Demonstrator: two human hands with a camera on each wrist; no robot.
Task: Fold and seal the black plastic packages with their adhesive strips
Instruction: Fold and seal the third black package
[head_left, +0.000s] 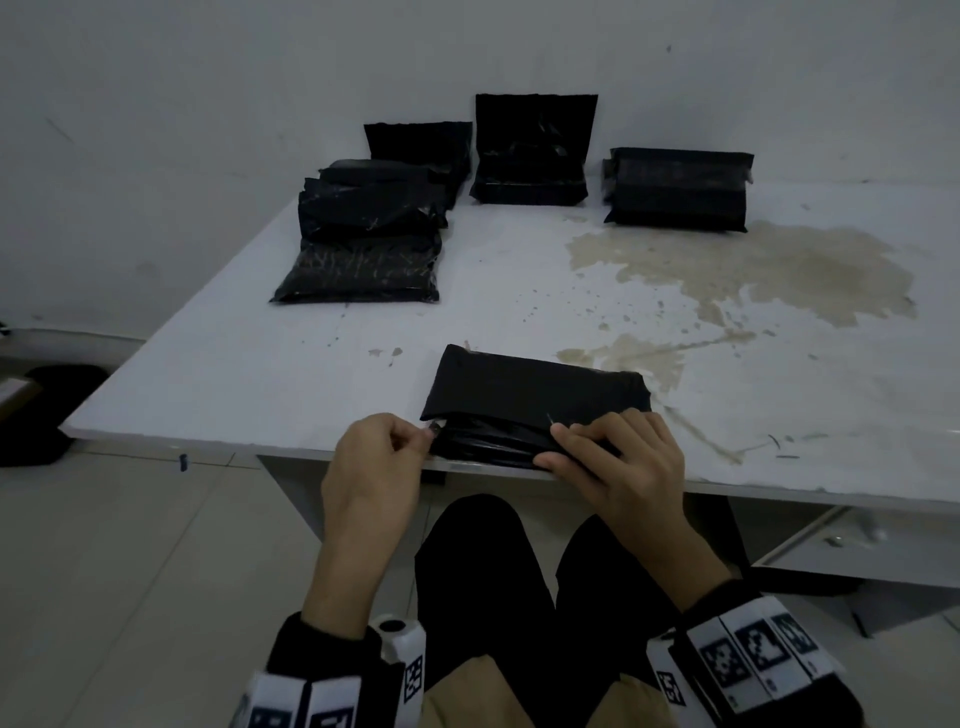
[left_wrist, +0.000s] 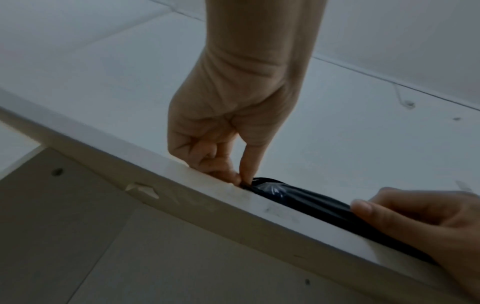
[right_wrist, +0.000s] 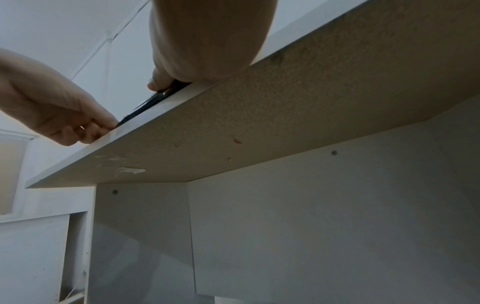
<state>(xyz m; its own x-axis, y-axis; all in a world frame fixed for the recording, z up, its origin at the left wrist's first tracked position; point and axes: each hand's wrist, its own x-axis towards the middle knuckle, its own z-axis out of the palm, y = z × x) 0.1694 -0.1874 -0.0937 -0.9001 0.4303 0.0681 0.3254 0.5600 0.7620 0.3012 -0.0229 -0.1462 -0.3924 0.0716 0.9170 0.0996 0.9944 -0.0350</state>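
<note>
At the front edge of the table (head_left: 234, 374) lies the near package (head_left: 535, 389), left hand (head_left: 374, 457) at its left corner, right hand (head_left: 623, 467) on its right end. Well beyond the left hand sits a stack of packages (head_left: 363, 244), two upright packages (head_left: 535, 145) behind and right of it; beyond the right hand, a far package (head_left: 678, 187).

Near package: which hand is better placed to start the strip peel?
Left, probably. The left hand pinches the package at its near left corner, free to pull sideways. The right hand grips the near edge, pinning it at the table edge; better as anchor.

Black package (head_left: 530, 395) folded (glossy), table's near edge.
</note>
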